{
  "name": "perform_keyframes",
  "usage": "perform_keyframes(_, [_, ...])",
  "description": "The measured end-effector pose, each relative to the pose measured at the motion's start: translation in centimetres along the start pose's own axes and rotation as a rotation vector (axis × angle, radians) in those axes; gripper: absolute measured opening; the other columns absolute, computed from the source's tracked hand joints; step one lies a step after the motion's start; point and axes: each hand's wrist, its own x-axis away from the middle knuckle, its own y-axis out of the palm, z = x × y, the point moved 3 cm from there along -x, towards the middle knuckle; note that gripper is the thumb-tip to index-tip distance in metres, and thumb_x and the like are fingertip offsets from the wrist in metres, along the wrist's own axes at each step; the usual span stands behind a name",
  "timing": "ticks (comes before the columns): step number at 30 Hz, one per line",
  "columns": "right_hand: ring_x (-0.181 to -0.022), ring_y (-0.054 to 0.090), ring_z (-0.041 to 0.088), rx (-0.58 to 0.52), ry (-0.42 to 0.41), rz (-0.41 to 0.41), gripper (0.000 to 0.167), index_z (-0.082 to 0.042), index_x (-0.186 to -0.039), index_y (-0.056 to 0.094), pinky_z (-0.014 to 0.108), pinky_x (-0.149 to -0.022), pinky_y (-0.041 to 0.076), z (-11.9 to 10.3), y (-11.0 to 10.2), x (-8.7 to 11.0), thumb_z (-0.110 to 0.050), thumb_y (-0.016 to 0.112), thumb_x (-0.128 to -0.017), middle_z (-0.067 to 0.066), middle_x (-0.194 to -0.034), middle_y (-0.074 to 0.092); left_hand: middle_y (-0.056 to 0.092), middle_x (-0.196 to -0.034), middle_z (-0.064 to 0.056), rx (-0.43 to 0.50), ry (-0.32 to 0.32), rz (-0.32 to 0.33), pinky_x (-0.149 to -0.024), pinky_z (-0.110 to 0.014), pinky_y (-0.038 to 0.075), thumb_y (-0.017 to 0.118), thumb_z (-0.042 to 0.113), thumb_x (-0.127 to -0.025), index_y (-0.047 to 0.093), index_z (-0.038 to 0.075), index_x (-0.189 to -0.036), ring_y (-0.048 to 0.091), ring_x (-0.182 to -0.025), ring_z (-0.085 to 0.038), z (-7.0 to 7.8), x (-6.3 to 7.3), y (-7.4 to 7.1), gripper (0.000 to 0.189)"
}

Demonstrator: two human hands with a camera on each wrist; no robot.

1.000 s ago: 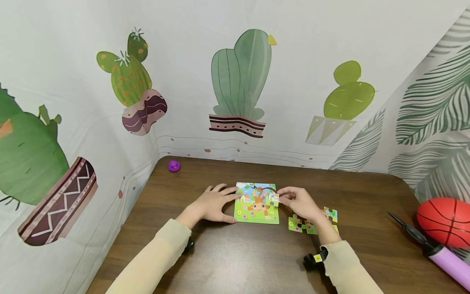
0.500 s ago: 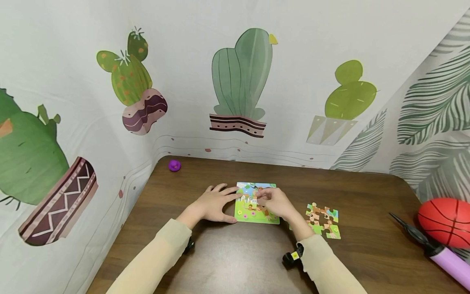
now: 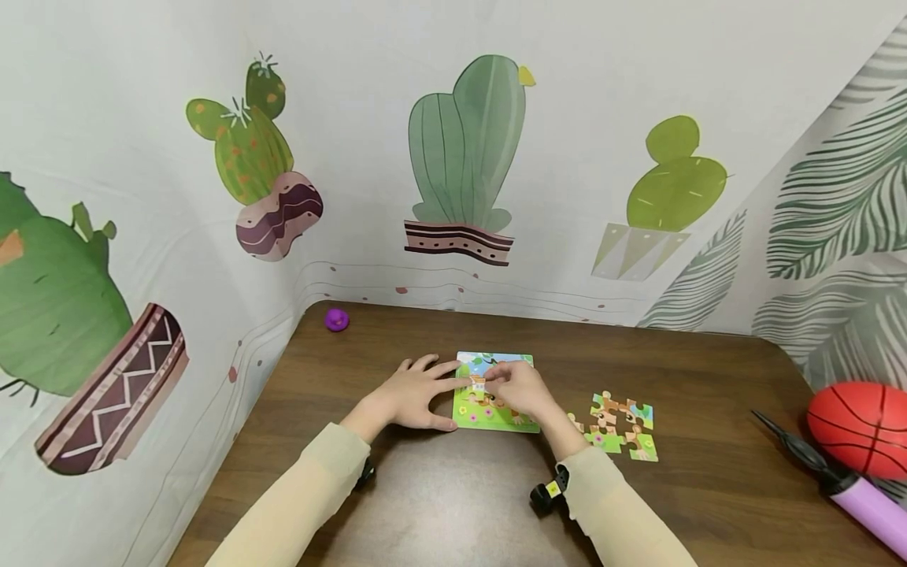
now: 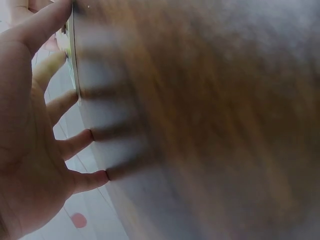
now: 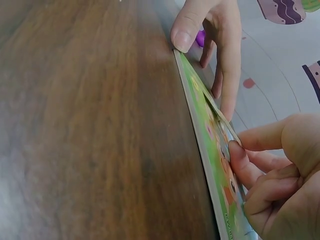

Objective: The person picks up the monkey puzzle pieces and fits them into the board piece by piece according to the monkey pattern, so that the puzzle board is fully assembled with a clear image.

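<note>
Right grip [image 3: 523, 389] shifted left over green-blue, flower-dotted puzzle board [image 3: 478, 420], pinching thin piece [image 5: 233, 134]; left grip [image 3: 412, 394] splayed.

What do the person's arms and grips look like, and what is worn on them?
The left sleeve and right sleeve are plain and cream. The left grip and right grip wear no gloves. Near the right cuff is a black device with a yellow label; a black part shows by the left cuff.
</note>
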Motion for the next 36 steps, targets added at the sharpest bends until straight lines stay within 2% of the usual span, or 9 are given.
perform_keyframes(13, [-0.072, 0.066, 0.019, 0.052, 0.018, 0.076, 0.016, -0.011, -0.108, 0.077, 0.035, -0.058, 0.053, -0.1, -0.3, 0.3, -0.021, 0.075, -0.095, 0.004, -0.095, 0.073, 0.022, -0.171, 0.004, 0.018, -0.002, 0.003, -0.114, -0.073, 0.020, 0.060, 0.075, -0.089, 0.034, 0.044, -0.162, 0.017, -0.155, -0.041, 0.4, 0.1, -0.2, 0.084])
perform_keyframes(18, [-0.077, 0.067, 0.018, 0.071, -0.003, 0.091, 0.015, -0.011, -0.106, 0.078, 0.033, -0.062, 0.053, -0.1, -0.9, 0.6, -0.021, 0.075, -0.095, 0.003, -0.095, 0.073, 0.023, -0.171, 0.005, 0.011, -0.011, 0.004, -0.115, -0.072, 0.020, 0.061, 0.074, -0.089, 0.035, 0.043, -0.162, 0.017, -0.155, -0.040, 0.5, 0.1, -0.2, 0.083])
perform_keyframes(26, [-0.078, 0.068, 0.019, 0.088, -0.039, 0.091, 0.021, -0.008, -0.111, 0.079, 0.033, -0.061, 0.050, 0.6, -2.4, 1.3, -0.023, 0.076, -0.096, 0.004, -0.099, 0.074, 0.023, -0.171, 0.005, 0.004, -0.021, 0.004, -0.116, -0.071, 0.020, 0.063, 0.072, -0.089, 0.037, 0.041, -0.161, 0.016, -0.155, -0.039, 0.6, 0.0, -0.1, 0.083])
perform_keyframes(29, [-0.086, 0.068, 0.019, 0.104, -0.052, 0.096, 0.019, -0.012, -0.110, 0.079, 0.034, -0.065, 0.051, 0.9, -3.1, 1.7, -0.024, 0.076, -0.096, 0.003, -0.101, 0.074, 0.023, -0.171, 0.005, 0.003, -0.020, 0.006, -0.116, -0.071, 0.020, 0.065, 0.070, -0.089, 0.038, 0.040, -0.161, 0.016, -0.155, -0.040, 0.7, 0.0, -0.1, 0.083])
perform_keyframes(33, [-0.090, 0.067, 0.020, 0.111, -0.067, 0.101, 0.020, -0.013, -0.112, 0.079, 0.036, -0.069, 0.050, 1.3, -4.0, 2.1, -0.025, 0.075, -0.097, 0.003, -0.103, 0.074, 0.026, -0.170, 0.007, -0.006, -0.001, 0.014, -0.117, -0.070, 0.020, 0.066, 0.067, -0.090, 0.039, 0.036, -0.161, 0.018, -0.155, -0.039, 0.9, -0.1, -0.2, 0.082])
perform_keyframes(36, [-0.088, 0.066, 0.020, 0.115, -0.083, 0.095, 0.022, -0.012, -0.116, 0.078, 0.036, -0.068, 0.048, 1.8, -4.8, 2.4, -0.025, 0.073, -0.099, 0.002, -0.103, 0.073, 0.028, -0.169, 0.007, -0.021, 0.032, 0.023, -0.117, -0.069, 0.020, 0.066, 0.064, -0.091, 0.040, 0.031, -0.162, 0.019, -0.156, -0.033, 1.1, -0.2, -0.2, 0.082])
